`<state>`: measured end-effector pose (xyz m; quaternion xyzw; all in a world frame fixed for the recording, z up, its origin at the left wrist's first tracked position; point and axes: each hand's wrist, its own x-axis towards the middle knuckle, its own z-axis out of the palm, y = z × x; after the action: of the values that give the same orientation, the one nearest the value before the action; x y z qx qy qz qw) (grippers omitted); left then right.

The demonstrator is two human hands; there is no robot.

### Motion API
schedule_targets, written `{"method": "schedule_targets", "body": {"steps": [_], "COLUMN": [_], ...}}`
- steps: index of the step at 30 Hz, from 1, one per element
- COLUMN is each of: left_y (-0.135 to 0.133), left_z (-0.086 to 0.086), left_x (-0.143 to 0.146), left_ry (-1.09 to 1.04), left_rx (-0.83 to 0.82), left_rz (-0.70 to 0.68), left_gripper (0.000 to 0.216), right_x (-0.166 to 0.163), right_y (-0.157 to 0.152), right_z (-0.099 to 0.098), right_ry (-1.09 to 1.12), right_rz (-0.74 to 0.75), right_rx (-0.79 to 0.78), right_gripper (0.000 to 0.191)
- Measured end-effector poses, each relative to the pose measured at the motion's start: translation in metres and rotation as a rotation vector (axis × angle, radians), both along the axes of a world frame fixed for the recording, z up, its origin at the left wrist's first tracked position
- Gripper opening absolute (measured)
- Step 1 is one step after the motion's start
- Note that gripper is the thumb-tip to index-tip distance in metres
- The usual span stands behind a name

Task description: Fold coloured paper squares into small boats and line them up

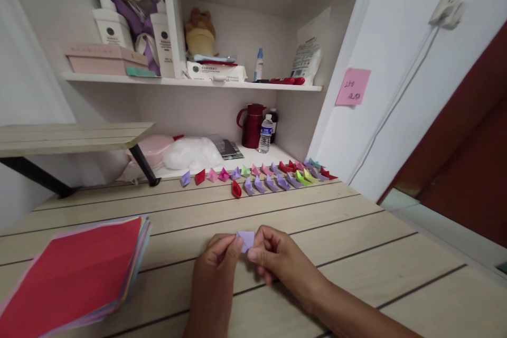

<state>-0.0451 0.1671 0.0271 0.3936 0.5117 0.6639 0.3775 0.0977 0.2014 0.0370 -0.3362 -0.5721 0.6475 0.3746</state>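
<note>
Between my two hands, just above the wooden table [178,269], is a small piece of folded lilac paper [247,240]. My left hand [220,259] pinches its left edge with thumb and forefinger. On the other side, the thumb and curled fingers of my right hand [274,253] grip its right edge. Fold lines cross the paper's face; its underside is hidden. Beyond my hands, rows of small folded paper boats [271,184] in purple, red, pink, green and yellow stand along the table's far edge.
A stack of coloured paper sheets [79,269], red on top, lies at the left. A small raised wooden shelf [75,134] stands behind it. At the back are a dark red jug [252,125], a water bottle [265,134] and a white plastic bag [192,153].
</note>
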Motion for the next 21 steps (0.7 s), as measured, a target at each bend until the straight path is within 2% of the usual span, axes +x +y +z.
{"method": "schedule_targets", "body": {"steps": [1,4,5,10,12,14,17,18,21], "left_y": [-0.001,-0.003,-0.003,-0.007,-0.009,-0.009,-0.007,-0.006,-0.004], "left_z": [0.0,0.0,0.0,0.002,0.003,0.004,0.004,0.004,0.003], "left_x": [-0.001,-0.001,0.0,0.006,0.009,0.012,0.016,0.016,0.015], "left_ry": [0.026,0.08,0.094,0.233,0.313,0.27,0.07,0.018,-0.016], "left_rx": [-0.003,-0.009,-0.006,0.052,0.093,0.112,0.096,0.087,0.087], "left_rz": [0.02,0.044,0.041,-0.023,-0.015,0.052,0.179,0.202,0.17], "left_gripper": [0.012,0.013,0.013,0.011,0.011,0.021,0.058,0.061,0.04], "right_x": [0.001,0.005,0.007,0.013,0.015,0.016,0.019,0.02,0.022], "right_y": [0.0,0.002,0.003,0.005,0.005,0.003,-0.001,-0.001,-0.002], "right_z": [0.001,0.006,0.008,0.016,0.017,0.017,0.016,0.015,0.015], "right_ry": [-0.005,-0.036,-0.064,-0.258,-0.276,-0.263,-0.23,-0.22,-0.183], "right_rz": [-0.022,-0.094,-0.115,-0.204,-0.239,-0.276,-0.318,-0.33,-0.365], "right_rx": [0.077,0.277,0.321,0.533,0.609,0.725,0.873,0.896,0.919], "right_gripper": [0.036,0.055,0.053,0.003,0.007,0.013,0.011,0.011,0.014]}}
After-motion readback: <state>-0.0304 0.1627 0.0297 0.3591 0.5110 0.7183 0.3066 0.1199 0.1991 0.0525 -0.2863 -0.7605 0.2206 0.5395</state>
